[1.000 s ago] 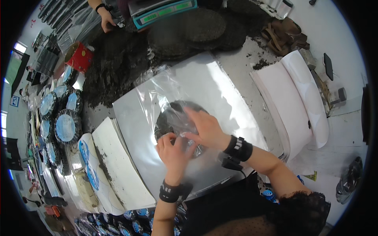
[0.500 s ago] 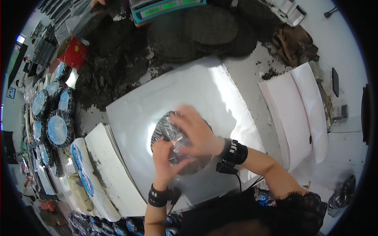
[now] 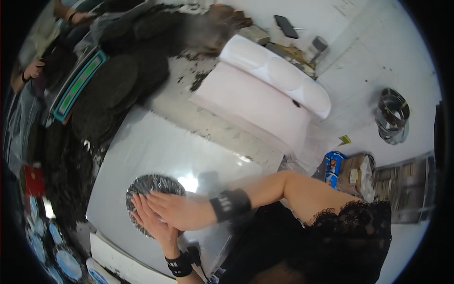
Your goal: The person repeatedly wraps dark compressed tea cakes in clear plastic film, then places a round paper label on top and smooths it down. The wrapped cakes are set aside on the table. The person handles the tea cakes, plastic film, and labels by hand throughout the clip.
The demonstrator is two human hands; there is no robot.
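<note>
A round, dark cake in clear film (image 3: 152, 183) lies on a smooth, shiny sheet (image 3: 161, 142) in front of me. Both hands rest on its top. My left hand (image 3: 153, 222) lies flat with fingers stretched out over the near side of the cake. My right hand (image 3: 182, 211) comes in from the right, its straight fingers overlapping those of the left. Beneath the hands, part of the film is hidden. Each wrist wears a black strap.
Stacked dark round slabs (image 3: 116, 80) and a teal-edged scale (image 3: 80, 85) are at far left. Label sheets on a roll (image 3: 279, 73) lie to the right. A red bucket (image 3: 33, 181) and blue-labelled wrapped cakes (image 3: 67, 264) stand left. Another person's hand (image 3: 33, 70) shows beyond.
The view has swung to the right. My hands, raised and apart with curved fingers over the film before, now lie flat and overlapping on the cake.
</note>
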